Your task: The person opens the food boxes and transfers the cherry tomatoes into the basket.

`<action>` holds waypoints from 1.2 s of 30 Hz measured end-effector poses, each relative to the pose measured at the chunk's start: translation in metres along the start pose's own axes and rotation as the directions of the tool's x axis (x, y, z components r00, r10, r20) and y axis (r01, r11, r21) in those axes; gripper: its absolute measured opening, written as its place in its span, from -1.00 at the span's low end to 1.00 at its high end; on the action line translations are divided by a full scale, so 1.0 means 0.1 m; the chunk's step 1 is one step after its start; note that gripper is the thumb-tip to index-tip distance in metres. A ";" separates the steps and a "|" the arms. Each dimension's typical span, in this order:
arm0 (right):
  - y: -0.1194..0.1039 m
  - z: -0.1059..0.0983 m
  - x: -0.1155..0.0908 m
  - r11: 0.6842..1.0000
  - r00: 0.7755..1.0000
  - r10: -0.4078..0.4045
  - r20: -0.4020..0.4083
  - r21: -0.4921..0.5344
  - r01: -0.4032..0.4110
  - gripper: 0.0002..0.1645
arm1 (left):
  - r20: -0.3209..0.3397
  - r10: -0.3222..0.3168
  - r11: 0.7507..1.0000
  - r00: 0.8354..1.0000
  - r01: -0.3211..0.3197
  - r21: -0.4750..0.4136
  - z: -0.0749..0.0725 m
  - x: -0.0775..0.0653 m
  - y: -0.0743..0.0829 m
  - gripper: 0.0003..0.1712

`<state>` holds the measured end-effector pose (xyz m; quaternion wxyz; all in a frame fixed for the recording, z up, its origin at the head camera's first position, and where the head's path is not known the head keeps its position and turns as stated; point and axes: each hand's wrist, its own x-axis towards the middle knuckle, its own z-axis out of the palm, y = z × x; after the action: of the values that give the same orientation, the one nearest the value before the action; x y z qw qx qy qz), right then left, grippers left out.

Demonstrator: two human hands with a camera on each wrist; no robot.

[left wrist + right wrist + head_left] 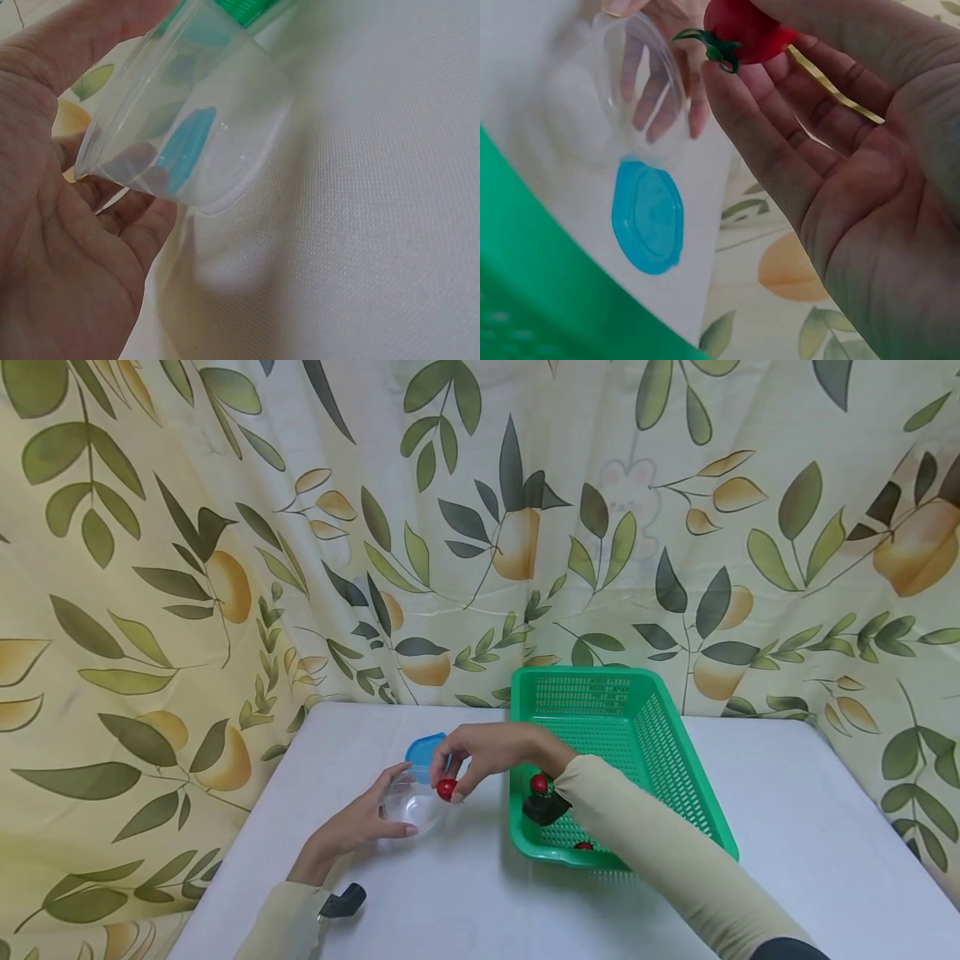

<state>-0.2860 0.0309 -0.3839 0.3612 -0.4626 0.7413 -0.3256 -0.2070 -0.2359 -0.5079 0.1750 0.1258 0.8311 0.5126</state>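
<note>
A clear plastic tub [414, 812] stands on the white table, and my left hand [356, 817] holds it between thumb and fingers. The left wrist view shows the see-through wall of the tub [217, 97] with nothing inside. Between the thumb and fingertips of my right hand [491, 750] is a small red tomato [446, 789], just beside the tub's rim. Its green stem shows on the tomato [750, 34] in the right wrist view. Behind the tub lies a blue lid [425, 750], flat on the cloth.
A green slotted basket [678, 752] stands right of the tub, partly under my right forearm. Inside it are a red tomato [539, 783] and another tomato [583, 846] near its front wall. A leaf-patterned curtain [480, 635] hangs behind the table.
</note>
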 end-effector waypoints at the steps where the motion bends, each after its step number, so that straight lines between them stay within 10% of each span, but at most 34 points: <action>1: 0.00 -0.01 -0.03 1.000 1.000 0.009 -0.002 -0.002 -0.009 -0.67 | 0.000 0.000 1.000 1.000 0.000 -0.001 0.00 0.00 0.00 0.14; 36: 0.20 -0.28 -1.05 0.998 0.986 0.050 -0.160 0.035 -0.045 -0.63 | -0.002 0.015 1.000 1.000 -0.015 -0.018 0.03 0.00 0.01 0.24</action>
<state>-0.2862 0.1391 -0.3611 0.3149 -0.4113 0.7737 -0.3647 -0.2061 -0.2334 -0.5083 0.1718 0.1299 0.8256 0.5216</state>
